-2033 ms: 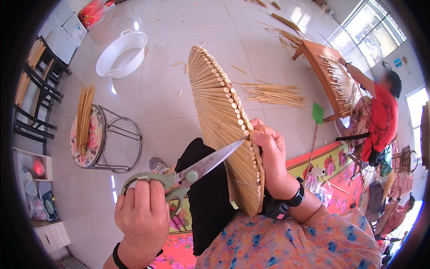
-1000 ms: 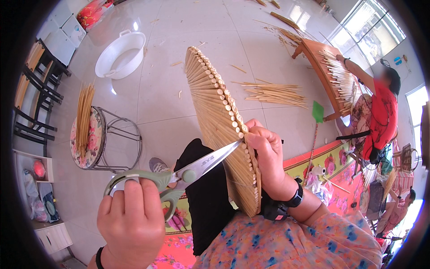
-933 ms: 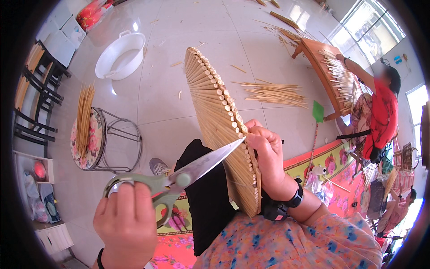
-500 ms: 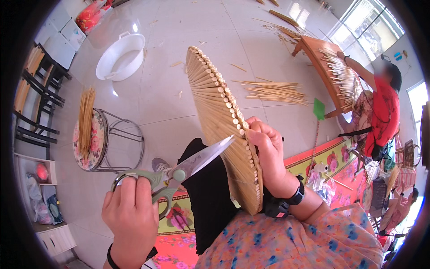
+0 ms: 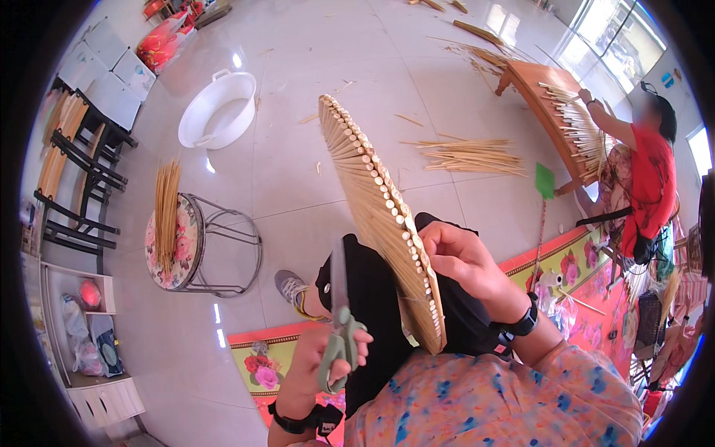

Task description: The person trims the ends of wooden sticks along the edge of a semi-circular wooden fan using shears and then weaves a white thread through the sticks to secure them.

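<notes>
In my left hand [image 5: 313,365] is a pair of scissors [image 5: 340,290] with green handles, its blades pointing up and away from me. My fingers go through and round the handles. A fan-shaped piece made of pale straw stalks [image 5: 376,212] stands on edge over my lap, its rim lined with round cut white ends. My right hand [image 5: 469,264] pinches that rim on its right side, thumb and fingers bent; the fingertips are partly hidden. The scissors are apart from the piece, to its left, in front of my black trouser leg.
A bundle of stalks [image 5: 167,216] lies on a flowered round stool [image 5: 195,238]. Beyond stands a white basin [image 5: 217,112]. More stalks [image 5: 473,155] lie on the tiled floor. At right, a person in red [image 5: 654,175] works at a wooden table [image 5: 532,97]. Dark chairs [image 5: 82,171] stand left.
My left hand has drawn the scissors back from the rim and turned them from slanting right to nearly upright. My right hand stays at the rim, its fingers slightly shifted. The view has shifted a little.
</notes>
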The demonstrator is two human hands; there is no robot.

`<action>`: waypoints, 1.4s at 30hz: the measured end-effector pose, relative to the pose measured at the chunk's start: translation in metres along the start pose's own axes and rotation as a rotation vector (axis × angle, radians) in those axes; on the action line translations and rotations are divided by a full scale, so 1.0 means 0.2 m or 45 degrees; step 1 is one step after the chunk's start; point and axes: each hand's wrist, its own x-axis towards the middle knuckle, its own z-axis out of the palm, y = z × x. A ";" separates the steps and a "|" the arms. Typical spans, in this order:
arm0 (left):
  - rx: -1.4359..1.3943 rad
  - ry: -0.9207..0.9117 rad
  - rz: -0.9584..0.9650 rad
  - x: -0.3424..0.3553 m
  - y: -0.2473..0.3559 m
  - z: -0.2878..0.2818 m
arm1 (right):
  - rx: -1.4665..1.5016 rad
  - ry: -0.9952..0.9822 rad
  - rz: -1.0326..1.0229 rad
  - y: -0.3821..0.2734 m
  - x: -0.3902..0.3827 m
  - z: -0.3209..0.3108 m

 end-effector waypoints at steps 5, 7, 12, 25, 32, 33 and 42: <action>-0.057 -0.211 -0.010 0.03 -0.01 0.08 | -0.127 0.142 -0.237 -0.06 -0.06 0.06; -0.092 -0.404 0.031 0.05 -0.02 0.10 | -0.252 0.167 -0.373 -0.12 -0.10 0.07; -0.211 -0.819 -0.115 0.13 -0.03 0.16 | -0.402 -0.114 -0.549 -0.24 -0.14 0.15; -0.389 -0.596 -0.428 0.05 -0.01 0.12 | 0.329 0.595 -0.551 -0.31 -0.03 0.10; -0.118 -0.134 -0.237 -0.03 -0.05 0.00 | -0.963 0.901 -0.665 -0.19 0.06 -0.05; 0.082 -0.019 -0.124 -0.04 -0.07 -0.03 | -1.345 0.838 -0.704 -0.15 0.04 -0.04; 1.836 0.710 0.437 0.03 0.02 -0.10 | -0.297 0.503 -0.129 -0.07 0.05 0.09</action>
